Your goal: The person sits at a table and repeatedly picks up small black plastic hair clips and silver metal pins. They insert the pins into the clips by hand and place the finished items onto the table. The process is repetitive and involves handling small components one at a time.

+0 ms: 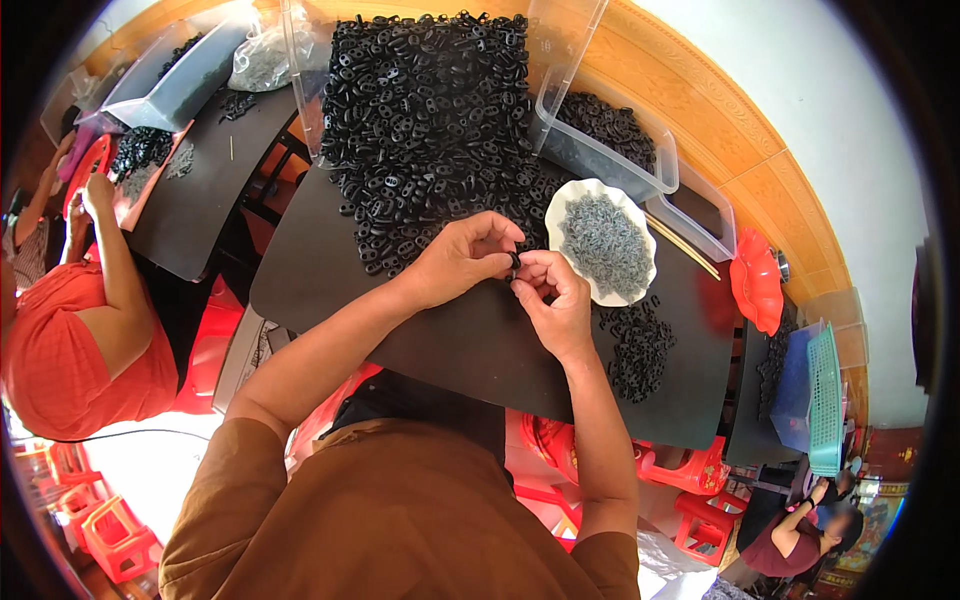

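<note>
A person's brown shirt (400,510) fills the view at 6 o'clock, with the bare forearms reaching up over a dark, smooth-topped counter (470,370). The left hand (462,260) has thumb and forefinger pinched together on a small black plastic piece (515,261); the right hand (556,298), its thumb and fingertips drawn close, grips the same piece from 4 o'clock. The piece sits between the two sets of fingertips, above the counter.

From the hands, a broad heap of black oval plastic pieces with holes (430,130) spreads at 11 o'clock. A clear plastic box of black pieces (610,175) stands at 1 o'clock, a white scalloped dish (590,187) full of tiny grey translucent bits (605,245) at 3, and a loose pile of small black parts (642,352) at 4.
</note>
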`<action>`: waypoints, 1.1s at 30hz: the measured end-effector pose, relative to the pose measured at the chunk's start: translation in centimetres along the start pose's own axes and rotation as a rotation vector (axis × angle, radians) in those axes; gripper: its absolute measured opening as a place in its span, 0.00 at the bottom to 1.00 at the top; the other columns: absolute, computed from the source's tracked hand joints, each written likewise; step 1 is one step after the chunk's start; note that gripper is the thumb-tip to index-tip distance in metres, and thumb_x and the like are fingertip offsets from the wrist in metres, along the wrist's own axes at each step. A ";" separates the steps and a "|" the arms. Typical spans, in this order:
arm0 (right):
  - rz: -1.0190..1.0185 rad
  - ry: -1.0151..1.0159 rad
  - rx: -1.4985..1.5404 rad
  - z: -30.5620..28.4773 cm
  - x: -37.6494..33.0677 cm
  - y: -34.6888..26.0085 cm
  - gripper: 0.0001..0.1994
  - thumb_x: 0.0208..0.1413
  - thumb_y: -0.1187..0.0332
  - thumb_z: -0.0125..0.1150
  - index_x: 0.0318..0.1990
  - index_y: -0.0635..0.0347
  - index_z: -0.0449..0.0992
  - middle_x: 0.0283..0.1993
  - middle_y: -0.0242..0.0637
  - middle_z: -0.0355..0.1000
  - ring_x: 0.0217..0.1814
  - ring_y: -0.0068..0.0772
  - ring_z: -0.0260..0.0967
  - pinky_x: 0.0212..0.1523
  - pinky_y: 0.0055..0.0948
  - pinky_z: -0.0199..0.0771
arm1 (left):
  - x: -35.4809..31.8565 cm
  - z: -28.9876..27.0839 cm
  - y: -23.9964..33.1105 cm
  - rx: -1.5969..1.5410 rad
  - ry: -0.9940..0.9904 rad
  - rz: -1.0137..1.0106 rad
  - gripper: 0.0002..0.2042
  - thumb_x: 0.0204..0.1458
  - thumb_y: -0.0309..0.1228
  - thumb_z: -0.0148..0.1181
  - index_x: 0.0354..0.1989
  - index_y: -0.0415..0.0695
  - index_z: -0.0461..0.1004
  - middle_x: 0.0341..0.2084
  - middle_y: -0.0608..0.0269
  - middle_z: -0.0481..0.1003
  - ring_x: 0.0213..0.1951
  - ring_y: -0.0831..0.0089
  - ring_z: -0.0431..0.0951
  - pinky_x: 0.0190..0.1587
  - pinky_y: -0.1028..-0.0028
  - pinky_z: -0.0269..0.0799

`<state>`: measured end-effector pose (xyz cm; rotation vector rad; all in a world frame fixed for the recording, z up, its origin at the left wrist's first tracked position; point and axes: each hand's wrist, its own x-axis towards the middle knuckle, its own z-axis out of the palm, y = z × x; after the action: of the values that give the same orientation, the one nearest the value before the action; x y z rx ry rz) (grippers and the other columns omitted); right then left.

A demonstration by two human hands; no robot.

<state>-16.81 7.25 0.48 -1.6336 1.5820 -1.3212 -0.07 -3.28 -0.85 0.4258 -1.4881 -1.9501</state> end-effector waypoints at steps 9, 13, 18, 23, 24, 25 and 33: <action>0.037 -0.004 0.013 0.0 0.0 0.2 0.16 0.51 0.81 0.66 0.47 0.60 0.75 0.32 0.31 0.78 0.31 0.19 0.75 0.31 0.20 0.73 | 0.3 -0.9 -0.2 0.195 0.023 0.014 0.10 0.59 0.20 0.58 0.48 0.39 0.72 0.41 0.68 0.73 0.41 0.83 0.76 0.47 0.79 0.75; 0.075 -0.016 -0.001 0.3 -0.1 0.3 0.16 0.50 0.81 0.66 0.47 0.61 0.74 0.32 0.31 0.78 0.31 0.19 0.75 0.32 0.20 0.73 | 0.2 -0.7 0.2 0.255 0.026 -0.034 0.10 0.58 0.21 0.60 0.47 0.38 0.74 0.39 0.67 0.76 0.40 0.83 0.76 0.46 0.80 0.74; 0.100 0.002 0.001 0.4 0.0 0.2 0.17 0.50 0.80 0.66 0.48 0.61 0.73 0.32 0.32 0.78 0.32 0.20 0.75 0.33 0.20 0.73 | 0.3 -1.0 -0.2 0.225 0.014 -0.109 0.09 0.56 0.21 0.63 0.45 0.37 0.78 0.37 0.65 0.80 0.39 0.82 0.78 0.45 0.79 0.75; 0.110 0.005 -0.004 0.6 0.1 -0.1 0.17 0.50 0.80 0.66 0.49 0.61 0.72 0.32 0.32 0.79 0.32 0.21 0.76 0.32 0.22 0.72 | 0.1 -0.8 -0.1 0.225 0.045 -0.119 0.09 0.55 0.20 0.64 0.44 0.37 0.79 0.37 0.65 0.80 0.38 0.82 0.79 0.44 0.79 0.76; 0.107 0.006 -0.006 0.5 0.1 -0.1 0.17 0.50 0.80 0.66 0.48 0.61 0.72 0.32 0.32 0.79 0.32 0.21 0.76 0.32 0.22 0.72 | 0.1 -0.8 -0.1 0.240 0.040 -0.122 0.08 0.55 0.21 0.64 0.43 0.37 0.80 0.36 0.65 0.80 0.38 0.82 0.79 0.43 0.79 0.76; 0.103 0.006 -0.008 0.5 0.1 -0.1 0.17 0.50 0.80 0.66 0.48 0.61 0.72 0.32 0.32 0.79 0.32 0.21 0.76 0.32 0.22 0.72 | 0.1 -0.8 0.0 0.255 0.036 -0.125 0.08 0.55 0.21 0.65 0.43 0.37 0.80 0.35 0.65 0.81 0.37 0.82 0.79 0.43 0.79 0.76; 0.091 0.013 -0.050 0.5 0.0 0.1 0.17 0.49 0.80 0.66 0.48 0.60 0.73 0.32 0.32 0.78 0.31 0.21 0.75 0.31 0.22 0.71 | -0.1 -0.2 1.3 0.446 0.018 -0.129 0.07 0.53 0.23 0.66 0.40 0.38 0.84 0.30 0.65 0.82 0.33 0.83 0.79 0.38 0.79 0.75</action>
<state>-16.41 7.12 0.22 -1.5651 1.6891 -1.2576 0.50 -3.59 0.26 0.7450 -1.9271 -1.6922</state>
